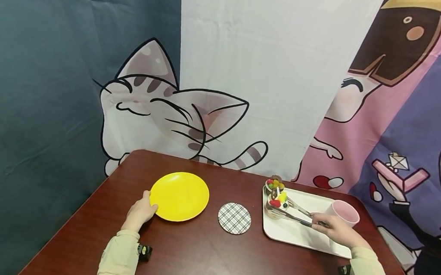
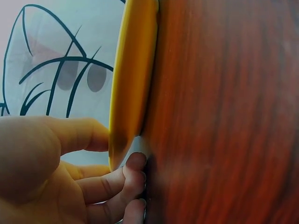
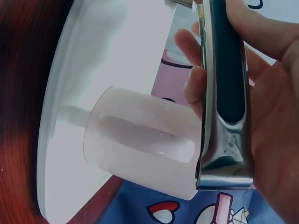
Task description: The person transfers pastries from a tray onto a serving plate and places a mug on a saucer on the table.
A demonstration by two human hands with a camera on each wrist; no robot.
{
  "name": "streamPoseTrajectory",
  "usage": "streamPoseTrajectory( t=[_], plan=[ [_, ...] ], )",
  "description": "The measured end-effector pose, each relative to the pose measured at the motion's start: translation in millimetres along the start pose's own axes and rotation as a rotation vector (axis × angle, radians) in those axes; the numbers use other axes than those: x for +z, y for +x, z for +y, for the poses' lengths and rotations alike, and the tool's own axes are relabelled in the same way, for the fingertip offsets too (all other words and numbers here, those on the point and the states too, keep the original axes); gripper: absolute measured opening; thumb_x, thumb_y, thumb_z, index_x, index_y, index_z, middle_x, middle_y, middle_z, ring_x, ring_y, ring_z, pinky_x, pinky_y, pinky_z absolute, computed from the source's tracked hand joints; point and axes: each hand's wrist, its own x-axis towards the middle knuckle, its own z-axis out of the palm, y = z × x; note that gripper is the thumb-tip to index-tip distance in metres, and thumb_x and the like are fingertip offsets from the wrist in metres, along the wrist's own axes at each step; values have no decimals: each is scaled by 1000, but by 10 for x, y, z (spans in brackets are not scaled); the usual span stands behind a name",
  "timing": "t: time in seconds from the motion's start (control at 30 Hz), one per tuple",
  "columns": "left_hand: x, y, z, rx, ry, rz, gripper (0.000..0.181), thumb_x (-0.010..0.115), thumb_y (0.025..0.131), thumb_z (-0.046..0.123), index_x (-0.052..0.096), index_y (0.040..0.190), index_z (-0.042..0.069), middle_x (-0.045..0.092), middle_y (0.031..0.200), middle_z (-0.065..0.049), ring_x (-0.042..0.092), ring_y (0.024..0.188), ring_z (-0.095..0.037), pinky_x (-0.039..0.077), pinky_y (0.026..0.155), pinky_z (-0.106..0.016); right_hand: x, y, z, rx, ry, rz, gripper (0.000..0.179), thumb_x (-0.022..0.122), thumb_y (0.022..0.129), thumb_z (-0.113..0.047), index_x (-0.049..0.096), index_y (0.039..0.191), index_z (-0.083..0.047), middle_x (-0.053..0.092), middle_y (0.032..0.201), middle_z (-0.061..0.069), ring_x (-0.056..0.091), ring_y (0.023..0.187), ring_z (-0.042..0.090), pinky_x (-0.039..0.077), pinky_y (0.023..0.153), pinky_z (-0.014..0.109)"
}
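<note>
At the table's left, my left hand [image 1: 141, 212] pinches the near-left rim of a yellow plate [image 1: 180, 197]. In the left wrist view, the thumb is on the plate's [image 2: 133, 70] upper side and the fingers curl under its edge. My right hand [image 1: 340, 231] grips metal tongs [image 1: 291, 216] with dark handle inlays, seen up close in the right wrist view. Their jaws reach left to a fruit-topped tart [image 1: 277, 201] on the white tray [image 1: 302, 238], one arm on each side of it. Just behind sits a second fruit-topped tart [image 1: 273, 185].
A pink cup [image 1: 343, 212] stands on the tray's right part, close behind my right hand. Between plate and tray lies a round checked coaster [image 1: 234, 218]. The brown wooden table [image 1: 210, 262] ends at a printed curtain [image 1: 249, 70] behind.
</note>
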Motion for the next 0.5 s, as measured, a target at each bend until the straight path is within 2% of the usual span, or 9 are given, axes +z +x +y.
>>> streamPoseTrajectory(
  t=[0.13,0.33,0.5],
  plan=[
    [1,5,-12,-8,6,-7,59,47,87,22,18,133,-3,57,93,-24,50,65,-25,40,60,-35,-8,7,42,-27,24,-19,11,61,81,-17,53,75,-21,59,90,-1,43,70,-4,31,58,17],
    [11,20,-26,-25,8,-5,60,46,87,23,18,134,-1,58,90,-22,50,64,-25,39,59,-33,-28,67,87,-20,72,-60,10,60,82,-16,53,76,-21,49,72,-10,40,62,-3,31,54,16],
    [26,30,-3,-21,0,-2,59,46,87,22,19,134,0,58,90,-22,50,64,-25,39,59,-33,-41,115,89,-1,69,-100,9,60,82,-16,54,79,-22,52,76,-10,42,66,-4,32,56,18]
  ],
)
